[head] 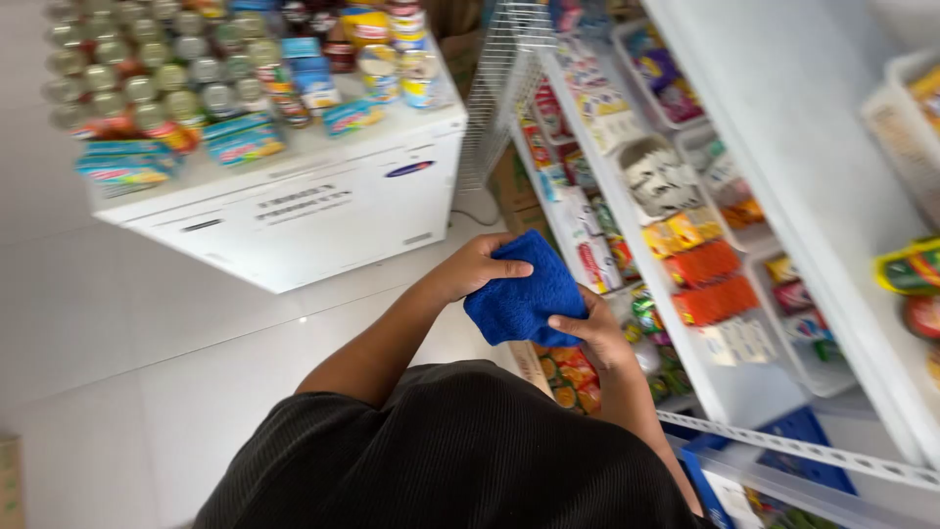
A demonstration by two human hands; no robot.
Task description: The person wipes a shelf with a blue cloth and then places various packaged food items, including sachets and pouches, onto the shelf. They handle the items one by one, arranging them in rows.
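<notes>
Head view: left hand (477, 267) and right hand (594, 333) clasp blue cloth (522, 294).

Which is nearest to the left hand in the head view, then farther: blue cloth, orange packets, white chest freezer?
1. blue cloth, held in the left hand and the right hand.
2. orange packets, on the shelf to the right.
3. white chest freezer, up and left across the floor, though close to the packets' distance.

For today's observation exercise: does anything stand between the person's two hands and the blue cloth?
Nothing visible does. The left hand grips the blue cloth at its upper edge and the right hand holds its lower corner, both touching it directly, in front of the white shelves.
</notes>
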